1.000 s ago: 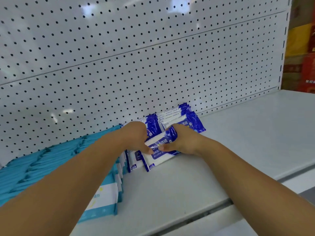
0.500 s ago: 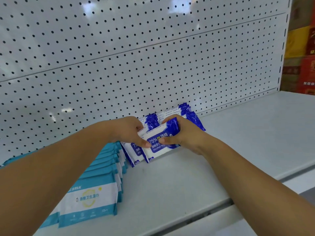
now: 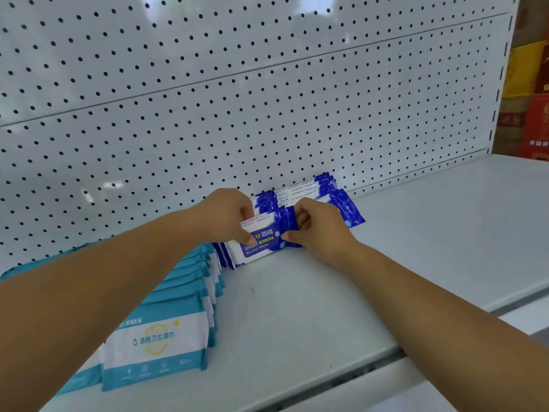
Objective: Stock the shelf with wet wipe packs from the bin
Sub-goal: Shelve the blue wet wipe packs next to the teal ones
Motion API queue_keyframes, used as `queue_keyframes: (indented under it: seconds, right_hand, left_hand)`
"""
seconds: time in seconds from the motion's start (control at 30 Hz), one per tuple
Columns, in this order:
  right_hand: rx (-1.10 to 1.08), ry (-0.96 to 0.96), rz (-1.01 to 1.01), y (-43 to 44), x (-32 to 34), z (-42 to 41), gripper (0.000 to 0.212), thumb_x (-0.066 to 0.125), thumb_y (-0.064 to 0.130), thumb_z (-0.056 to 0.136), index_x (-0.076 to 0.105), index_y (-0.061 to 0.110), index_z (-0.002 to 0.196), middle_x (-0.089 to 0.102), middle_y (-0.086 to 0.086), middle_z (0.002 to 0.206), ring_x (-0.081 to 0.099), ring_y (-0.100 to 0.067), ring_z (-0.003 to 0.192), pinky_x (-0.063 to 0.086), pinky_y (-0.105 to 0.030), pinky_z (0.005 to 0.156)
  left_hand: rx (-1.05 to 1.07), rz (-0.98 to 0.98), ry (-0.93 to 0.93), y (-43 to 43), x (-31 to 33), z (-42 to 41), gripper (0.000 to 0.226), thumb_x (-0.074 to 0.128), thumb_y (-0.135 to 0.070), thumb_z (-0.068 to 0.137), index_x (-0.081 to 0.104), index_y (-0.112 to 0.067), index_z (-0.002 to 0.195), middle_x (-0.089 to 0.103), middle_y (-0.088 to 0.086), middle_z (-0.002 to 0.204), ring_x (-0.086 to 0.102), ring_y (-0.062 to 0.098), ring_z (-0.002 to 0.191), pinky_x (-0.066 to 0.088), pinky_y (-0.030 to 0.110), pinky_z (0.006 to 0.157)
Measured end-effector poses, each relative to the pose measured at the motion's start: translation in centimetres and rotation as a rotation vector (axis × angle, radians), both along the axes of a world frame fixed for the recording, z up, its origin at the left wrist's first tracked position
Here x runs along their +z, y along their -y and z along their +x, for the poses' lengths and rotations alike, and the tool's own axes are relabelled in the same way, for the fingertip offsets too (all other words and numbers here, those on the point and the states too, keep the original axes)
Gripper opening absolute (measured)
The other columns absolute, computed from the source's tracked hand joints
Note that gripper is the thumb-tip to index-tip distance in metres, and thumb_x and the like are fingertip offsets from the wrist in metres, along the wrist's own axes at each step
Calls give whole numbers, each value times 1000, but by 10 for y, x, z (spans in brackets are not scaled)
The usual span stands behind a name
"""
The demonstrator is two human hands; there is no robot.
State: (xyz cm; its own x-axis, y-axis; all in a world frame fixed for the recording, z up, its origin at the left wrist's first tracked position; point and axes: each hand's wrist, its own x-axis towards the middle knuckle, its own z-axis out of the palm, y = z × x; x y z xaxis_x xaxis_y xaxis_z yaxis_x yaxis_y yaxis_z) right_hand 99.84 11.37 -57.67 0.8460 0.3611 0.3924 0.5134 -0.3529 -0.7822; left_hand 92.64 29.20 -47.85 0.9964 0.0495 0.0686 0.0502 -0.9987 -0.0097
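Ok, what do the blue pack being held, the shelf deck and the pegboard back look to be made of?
Blue pack: thin plastic film, glossy; its blue end wrinkles and shines.
Shelf deck: probably painted sheet metal, smooth pale grey with a dull sheen.
Pegboard back: likely painted metal too, glossier white; lights reflect in it.

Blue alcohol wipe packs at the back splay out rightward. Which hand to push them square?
Probably right. The right hand pinches the front alcohol wipes pack at its right end, beside the splayed packs; the left hand is on the far end, by the teal packs.
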Motion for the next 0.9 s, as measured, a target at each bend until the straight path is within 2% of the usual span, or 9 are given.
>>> queue_keyframes:
  seconds: [0.1, 0.23, 0.33, 0.4, 0.53, 0.6, 0.7, 0.8, 0.9]
  right_hand:
    - [4, -49, 53, -2, 2, 3, 40, 91, 20, 71, 62, 17, 97, 67, -1, 87, 61, -13, 76, 58, -31, 73]
    - [-34, -13, 112, 3, 3, 5, 41, 91, 22, 71, 64, 15, 100, 66, 2, 89, 59, -8, 75, 56, -26, 75]
    - [-125, 85, -7, 13, 0, 6, 35, 87, 25, 76, 62, 17, 99, 61, 4, 95, 56, -8, 80, 50, -25, 74]
    - [-254, 94, -93, 26, -1, 12, 40, 86, 30, 77, 60, 17, 104, 59, 0, 105, 57, -18, 96, 48, -30, 79]
    - [-462, -87, -227, 49, -2, 20, 68, 84, 42, 75, 50, 12, 125, 49, -11, 125, 42, -30, 123, 44, -40, 91]
    - [-457, -131, -283, 51, -2, 20, 75, 82, 47, 75, 45, 12, 130, 50, -12, 130, 41, -32, 126, 42, -40, 95]
    - [-385, -126, -281, 50, -4, 20, 82, 82, 45, 76, 40, 9, 137, 52, -13, 134, 42, -33, 129, 41, -39, 98]
    - [-342, -60, -122, 47, -7, 20, 72, 89, 35, 68, 50, 10, 123, 57, -12, 123, 51, -32, 119, 46, -38, 92]
    - [-340, -28, -96, 41, -7, 20, 65, 90, 38, 63, 45, 16, 106, 58, -6, 111, 56, -27, 106, 51, -41, 84]
  left_hand:
    - [18, 66, 26, -6, -5, 1, 51, 87, -32, 75, 62, -12, 114, 61, 4, 112, 56, 18, 99, 47, 30, 84]
    - [64, 129, 61, -4, -8, -1, 58, 85, -30, 76, 57, -13, 123, 58, 7, 122, 55, 21, 109, 48, 34, 90]
    - [80, 160, 125, 1, -10, -7, 66, 84, -33, 77, 53, -16, 132, 52, 7, 127, 48, 23, 118, 46, 39, 96]
    - [86, 168, 169, 5, -13, -14, 63, 81, -37, 80, 52, -17, 132, 50, 7, 127, 46, 22, 118, 45, 38, 94]
    - [67, 11, 318, 27, -29, -33, 48, 74, -33, 86, 56, -18, 127, 51, 4, 123, 46, 20, 116, 45, 35, 91]
    - [52, -71, 315, 42, -44, -42, 41, 69, -34, 89, 57, -19, 125, 51, 3, 122, 47, 20, 116, 47, 37, 93]
    - [51, -77, 231, 61, -76, -54, 30, 58, -38, 94, 60, -19, 117, 52, 2, 119, 48, 23, 118, 47, 38, 92]
    - [54, -11, 241, 65, -94, -60, 29, 49, -37, 99, 61, -19, 118, 49, 4, 123, 46, 25, 120, 46, 36, 91]
    - [34, 17, 227, 61, -91, -58, 30, 48, -38, 101, 62, -20, 120, 48, 5, 124, 45, 25, 120, 45, 36, 91]
